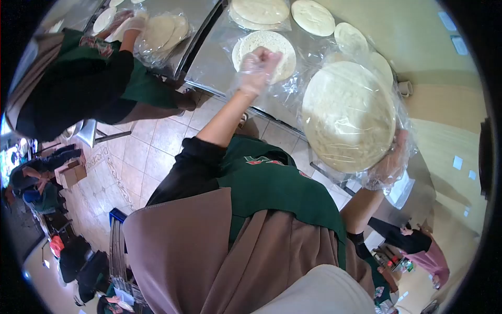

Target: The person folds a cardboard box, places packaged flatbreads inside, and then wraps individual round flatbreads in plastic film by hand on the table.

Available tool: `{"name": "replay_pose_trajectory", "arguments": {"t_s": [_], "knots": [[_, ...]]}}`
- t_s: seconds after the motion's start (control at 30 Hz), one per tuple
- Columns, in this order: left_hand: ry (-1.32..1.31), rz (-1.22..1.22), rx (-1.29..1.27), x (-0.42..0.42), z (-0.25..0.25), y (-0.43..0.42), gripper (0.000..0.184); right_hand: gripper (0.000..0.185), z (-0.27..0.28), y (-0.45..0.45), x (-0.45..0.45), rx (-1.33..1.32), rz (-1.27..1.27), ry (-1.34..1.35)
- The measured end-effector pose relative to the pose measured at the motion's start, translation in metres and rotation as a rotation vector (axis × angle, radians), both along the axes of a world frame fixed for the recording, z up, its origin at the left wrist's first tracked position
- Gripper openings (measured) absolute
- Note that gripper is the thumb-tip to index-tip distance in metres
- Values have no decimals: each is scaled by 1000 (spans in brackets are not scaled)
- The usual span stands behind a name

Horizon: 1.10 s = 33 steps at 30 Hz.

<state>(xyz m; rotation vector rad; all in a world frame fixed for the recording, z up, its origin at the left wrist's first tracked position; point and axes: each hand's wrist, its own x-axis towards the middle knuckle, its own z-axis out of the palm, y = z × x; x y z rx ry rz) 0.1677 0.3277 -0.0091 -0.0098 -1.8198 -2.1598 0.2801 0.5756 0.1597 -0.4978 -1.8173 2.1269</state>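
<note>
My right hand, in a clear plastic glove, holds the lower edge of a large round flatbread inside a clear plastic bag. The bagged bread is raised and tilted in front of me, and it covers part of the counter. My left hand, also gloved in clear plastic, is over a speckled round flatbread on the metal counter. Its fingers are curled together and slightly blurred. Whether they pinch anything is hidden.
More flatbreads lie along the counter, including a pale round and a bagged stack. At left, a co-worker's gloved hand is beside other bagged flatbreads. A white cup stands near the wall. Other people are farther back.
</note>
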Motion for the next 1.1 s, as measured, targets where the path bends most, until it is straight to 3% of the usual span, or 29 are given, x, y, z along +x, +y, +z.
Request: {"name": "replay_pose_trajectory", "arguments": {"t_s": [0.03,0.1,0.13,0.3,0.37,0.53,0.63,0.7,0.73,0.77,0.83,0.87,0.9,0.97,1.0,1.07,1.1], "knots": [[4,19,-3,11,15,-13,29,51,1,-1,-2,-3,19,4],[-399,-265,125,40,59,-38,39,51,6,-9,-6,143,104,-20],[-428,-367,205,47,58,-45,40,51,9,-15,-9,141,127,-12],[-420,-445,158,55,19,-50,37,51,17,-38,-20,99,284,8],[-477,-566,321,55,4,-51,32,52,13,-35,-25,166,330,13],[-354,-600,548,68,9,-66,33,52,19,-49,-21,261,443,2],[-313,-693,576,66,-3,-71,44,49,15,-51,-23,256,400,13],[-279,-761,681,61,-27,-74,59,46,10,-41,-27,471,434,60],[-283,-975,732,59,-29,-77,71,46,12,-44,-27,473,418,54],[-292,-994,735,59,-32,-76,71,43,15,-49,-25,412,357,-20],[-271,-954,908,60,-31,-69,54,40,6,-37,-25,353,258,-101],[-287,-992,912,62,-28,-63,54,41,-14,-14,-26,892,335,125],[-376,-889,742,68,-15,-55,51,42,-23,3,-24,1435,408,342],[-512,-682,385,72,4,-45,50,34,-25,-3,-13,1502,438,521],[-608,-664,315,68,-1,-43,59,34,-20,-17,-6,1515,405,489],[-597,-697,414,68,-19,-27,63,30,-5,-39,1,544,433,-155],[-584,-686,523,69,-26,-21,66,30,-5,-33,3,540,399,-167]]}}
